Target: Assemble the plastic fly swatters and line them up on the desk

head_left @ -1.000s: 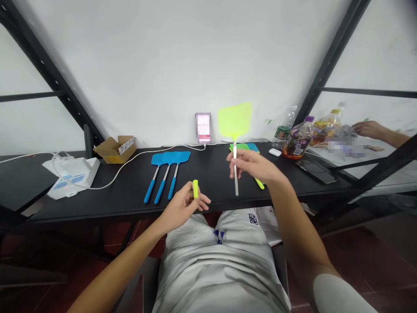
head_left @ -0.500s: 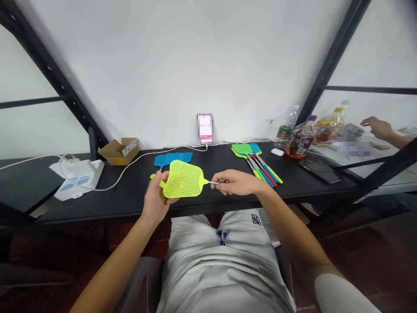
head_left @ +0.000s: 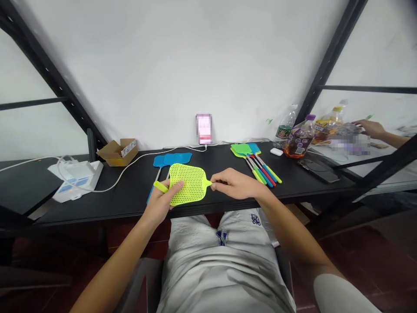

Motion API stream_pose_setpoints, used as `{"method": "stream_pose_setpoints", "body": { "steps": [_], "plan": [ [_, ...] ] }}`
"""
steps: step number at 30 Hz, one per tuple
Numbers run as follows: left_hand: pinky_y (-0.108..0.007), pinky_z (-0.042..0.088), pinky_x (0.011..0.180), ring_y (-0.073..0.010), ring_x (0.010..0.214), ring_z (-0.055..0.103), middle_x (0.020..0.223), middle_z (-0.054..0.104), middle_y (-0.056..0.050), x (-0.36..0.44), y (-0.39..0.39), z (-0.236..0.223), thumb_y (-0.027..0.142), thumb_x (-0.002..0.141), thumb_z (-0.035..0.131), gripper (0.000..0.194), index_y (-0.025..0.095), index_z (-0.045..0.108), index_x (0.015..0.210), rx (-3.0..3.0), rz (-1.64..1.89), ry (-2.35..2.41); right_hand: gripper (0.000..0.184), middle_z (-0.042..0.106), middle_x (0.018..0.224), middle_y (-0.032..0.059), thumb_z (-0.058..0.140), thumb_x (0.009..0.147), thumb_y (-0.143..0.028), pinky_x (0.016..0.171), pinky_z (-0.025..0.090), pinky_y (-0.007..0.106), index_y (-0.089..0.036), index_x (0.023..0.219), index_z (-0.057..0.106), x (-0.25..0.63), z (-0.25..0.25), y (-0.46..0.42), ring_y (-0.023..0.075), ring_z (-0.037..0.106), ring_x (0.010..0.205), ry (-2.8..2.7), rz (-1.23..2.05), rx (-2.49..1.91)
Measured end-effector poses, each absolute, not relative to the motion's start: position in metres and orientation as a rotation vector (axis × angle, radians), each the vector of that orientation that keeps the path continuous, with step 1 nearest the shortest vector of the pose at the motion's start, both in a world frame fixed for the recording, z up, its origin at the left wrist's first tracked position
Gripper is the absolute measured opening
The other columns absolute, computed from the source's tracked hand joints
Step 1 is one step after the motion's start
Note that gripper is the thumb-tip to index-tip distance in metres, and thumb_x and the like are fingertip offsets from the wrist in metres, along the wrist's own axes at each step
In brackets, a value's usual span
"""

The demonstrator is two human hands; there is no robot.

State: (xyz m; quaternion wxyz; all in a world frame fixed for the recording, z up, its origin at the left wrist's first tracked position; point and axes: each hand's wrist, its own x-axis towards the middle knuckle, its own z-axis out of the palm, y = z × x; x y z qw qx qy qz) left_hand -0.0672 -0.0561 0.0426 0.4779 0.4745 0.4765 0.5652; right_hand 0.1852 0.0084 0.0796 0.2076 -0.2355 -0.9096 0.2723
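A yellow-green fly swatter (head_left: 189, 184) with a perforated head is held in front of me, above the desk's front edge. My left hand (head_left: 161, 199) is closed on the left side of the head, its thumb lying over the mesh. A yellow-green grip end (head_left: 160, 187) sticks out beside that thumb. At the swatter's narrow neck my right hand (head_left: 236, 183) pinches with thumb and fingertips; the fingers cover what lies past the neck. Two blue fly swatters (head_left: 177, 159) lie behind my left hand, their handles partly covered.
Several coloured fly swatters (head_left: 252, 161) lie bundled on the black desk (head_left: 130, 187) at right, near a white case (head_left: 276, 151), bottles (head_left: 300, 137) and a dark phone (head_left: 318, 170). A cardboard box (head_left: 119, 153) and white power strip (head_left: 78, 180) stand left. Another person's hand (head_left: 371, 129) shows far right.
My right hand has slid left to the swatter's neck, and the metal rod seen before is now out of sight. My left thumb has come onto the mesh. The head sits slightly lower.
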Motion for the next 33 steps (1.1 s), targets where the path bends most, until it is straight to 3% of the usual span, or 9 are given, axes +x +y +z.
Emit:
{"method": "stream_pose_setpoints", "body": {
  "steps": [7,12,17,22,29,33],
  "plan": [
    [-0.019,0.029,0.035,-0.0105,0.043,0.051,0.06,0.065,-0.002,-0.072,-0.051,0.037,0.047,0.08,0.078,0.033,0.014,0.075,0.083,1.323,1.366,1.216,0.025,0.045,0.062,-0.0046,0.05,0.095,-0.027,0.056,0.027,0.026,-0.018,0.071,0.055,0.186,0.075,0.016,0.0103,0.037,0.058,-2.535,0.781,-0.711],
    [-0.019,0.037,0.039,-0.0127,0.05,0.057,0.068,0.069,-0.005,-0.069,-0.05,0.039,0.046,0.078,0.08,0.033,0.014,0.075,0.083,1.306,1.357,1.172,0.034,0.043,0.06,-0.0047,0.051,0.097,-0.035,0.055,0.026,0.026,-0.018,0.067,0.051,0.188,0.072,0.023,0.0099,0.035,0.056,-2.56,0.754,-0.751],
    [-0.019,0.03,0.037,-0.0104,0.045,0.051,0.061,0.065,-0.002,-0.068,-0.05,0.041,0.045,0.078,0.08,0.032,0.013,0.075,0.083,1.318,1.366,1.177,0.047,0.042,0.056,-0.0042,0.047,0.1,-0.047,0.055,0.025,0.027,-0.017,0.065,0.054,0.19,0.072,0.025,0.0099,0.035,0.053,-2.568,0.682,-0.801],
    [-0.018,0.024,0.036,-0.0069,0.041,0.042,0.054,0.056,0.001,-0.069,-0.049,0.043,0.045,0.077,0.081,0.032,0.014,0.074,0.074,1.323,1.382,1.167,0.039,0.049,0.06,-0.0032,0.049,0.1,-0.043,0.056,0.027,0.026,-0.017,0.072,0.061,0.191,0.075,0.022,0.0108,0.037,0.056,-2.561,0.712,-0.741],
    [-0.017,0.021,0.036,-0.006,0.044,0.041,0.06,0.056,0.0,-0.068,-0.049,0.044,0.042,0.076,0.081,0.031,0.012,0.074,0.081,1.259,1.378,1.182,0.037,0.05,0.062,-0.0023,0.05,0.1,-0.038,0.059,0.026,0.027,-0.018,0.071,0.057,0.19,0.074,0.022,0.0113,0.037,0.058,-2.55,0.557,-0.743],
    [-0.016,0.018,0.033,-0.0034,0.039,0.036,0.056,0.053,0.001,-0.069,-0.046,0.045,0.037,0.074,0.082,0.03,0.01,0.07,0.073,1.142,1.41,1.188,0.038,0.048,0.061,-0.0017,0.05,0.1,-0.04,0.06,0.025,0.028,-0.019,0.07,0.055,0.188,0.071,0.024,0.0119,0.035,0.057,-2.562,0.422,-0.819]
  ]
}}
